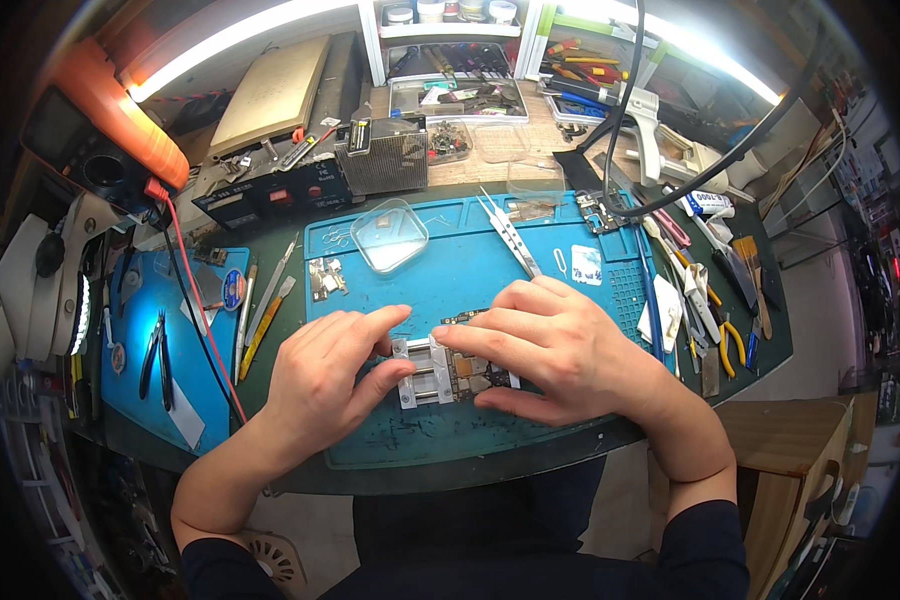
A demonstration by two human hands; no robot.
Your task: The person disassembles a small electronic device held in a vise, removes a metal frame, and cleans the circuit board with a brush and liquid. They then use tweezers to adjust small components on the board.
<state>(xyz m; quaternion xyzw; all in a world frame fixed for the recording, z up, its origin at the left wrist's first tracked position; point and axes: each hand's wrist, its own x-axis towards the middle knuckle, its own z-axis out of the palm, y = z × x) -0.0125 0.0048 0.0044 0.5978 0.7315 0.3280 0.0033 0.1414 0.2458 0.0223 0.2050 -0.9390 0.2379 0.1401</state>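
Circuit board (467, 372) sits in the metal clamp (442, 375) on the blue mat (370, 440), presumably for steadiness. Our left hand (320, 365) is at the clamp's end, fingers apart; our right hand (560, 340) straddles the board, but we can't tell if its fingers grip.

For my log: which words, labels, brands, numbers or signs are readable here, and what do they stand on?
Wording is not copied here; only where it stands.
White tube: large print on its side.
Small white card: printed characters.
Black box: pale markings, too small to read.
Round spool: label too small to read.
Circuit board: no markings readable.
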